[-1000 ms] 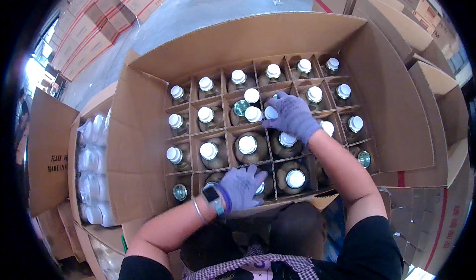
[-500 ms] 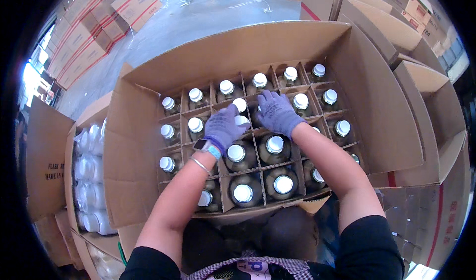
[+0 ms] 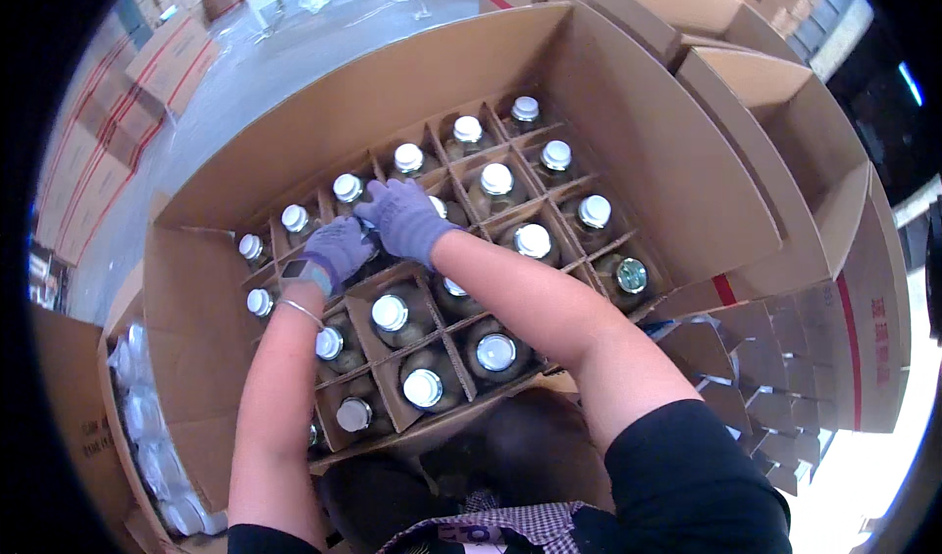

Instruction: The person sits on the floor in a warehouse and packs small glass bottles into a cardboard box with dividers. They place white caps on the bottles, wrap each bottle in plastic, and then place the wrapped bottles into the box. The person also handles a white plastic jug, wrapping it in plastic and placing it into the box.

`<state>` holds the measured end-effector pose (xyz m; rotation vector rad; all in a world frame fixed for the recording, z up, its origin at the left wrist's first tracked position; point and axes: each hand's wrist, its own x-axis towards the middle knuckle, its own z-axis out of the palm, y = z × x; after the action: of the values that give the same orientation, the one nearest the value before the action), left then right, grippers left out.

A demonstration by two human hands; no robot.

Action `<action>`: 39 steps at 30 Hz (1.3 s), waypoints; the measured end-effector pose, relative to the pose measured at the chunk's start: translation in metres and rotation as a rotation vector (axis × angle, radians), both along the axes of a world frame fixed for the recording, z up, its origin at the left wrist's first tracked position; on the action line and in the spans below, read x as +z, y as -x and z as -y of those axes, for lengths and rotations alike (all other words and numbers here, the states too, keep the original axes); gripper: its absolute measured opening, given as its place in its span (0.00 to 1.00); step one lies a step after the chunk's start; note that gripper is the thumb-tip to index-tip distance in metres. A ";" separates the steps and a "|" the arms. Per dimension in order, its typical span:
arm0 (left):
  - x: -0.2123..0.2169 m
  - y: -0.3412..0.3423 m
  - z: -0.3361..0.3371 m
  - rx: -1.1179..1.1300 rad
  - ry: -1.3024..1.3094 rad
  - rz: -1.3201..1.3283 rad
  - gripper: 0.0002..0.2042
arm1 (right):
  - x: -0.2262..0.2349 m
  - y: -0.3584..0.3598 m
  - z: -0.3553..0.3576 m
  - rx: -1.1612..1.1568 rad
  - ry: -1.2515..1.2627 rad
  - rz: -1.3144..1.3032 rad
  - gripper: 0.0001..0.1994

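Both gloved hands meet over the middle of a cardboard box [image 3: 677,152] divided into cells. Clear glass bottles with white caps stand upright in the cells; one capped bottle [image 3: 390,313] is just nearer me than the hands. My left hand [image 3: 339,250], in a purple-grey glove, has its fingers bent inward. My right hand [image 3: 404,218], gloved alike, curls its fingers downward against the left one. What lies between their fingertips is hidden. At the right side, a bottle mouth [image 3: 631,274] looks greenish and shows no white cap.
Cardboard dividers [image 3: 358,343] separate the bottles. Tall box flaps stand up around them. On the left is a carton with plastic-wrapped bottles [image 3: 147,417]. Open cartons [image 3: 785,93] crowd the right, above stacked dividers [image 3: 756,387]. Sealed cartons [image 3: 98,161] stand far left.
The view has turned, so the box appears tilted and further left. My right hand has come over to my left hand, and they now touch. White caps seen between them are now covered.
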<state>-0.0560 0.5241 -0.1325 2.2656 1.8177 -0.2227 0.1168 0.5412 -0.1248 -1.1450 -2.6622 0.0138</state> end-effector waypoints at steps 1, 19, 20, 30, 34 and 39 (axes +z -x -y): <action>0.007 -0.006 0.001 -0.004 0.028 -0.045 0.26 | 0.000 0.005 -0.003 -0.019 0.026 0.024 0.17; -0.014 0.030 0.043 0.164 -0.351 0.653 0.32 | 0.019 -0.292 0.174 -0.784 0.193 0.120 0.24; -0.005 0.041 0.051 0.275 -0.408 0.883 0.29 | 0.007 -0.301 0.172 -0.705 0.118 0.114 0.25; 0.072 0.055 0.337 0.930 -0.564 1.443 0.23 | -0.022 -0.301 0.162 -0.698 0.268 -0.010 0.29; 0.040 0.041 0.397 0.782 -0.541 1.331 0.20 | -0.016 -0.288 0.166 -0.752 0.268 -0.055 0.31; 0.076 -0.030 0.395 0.153 -0.435 0.594 0.18 | 0.013 -0.312 0.236 -0.309 0.036 -0.477 0.36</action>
<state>-0.0262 0.1290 -0.0563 2.0911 1.7969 0.8544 0.4287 0.3057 -0.1115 -1.3539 -2.0628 0.2478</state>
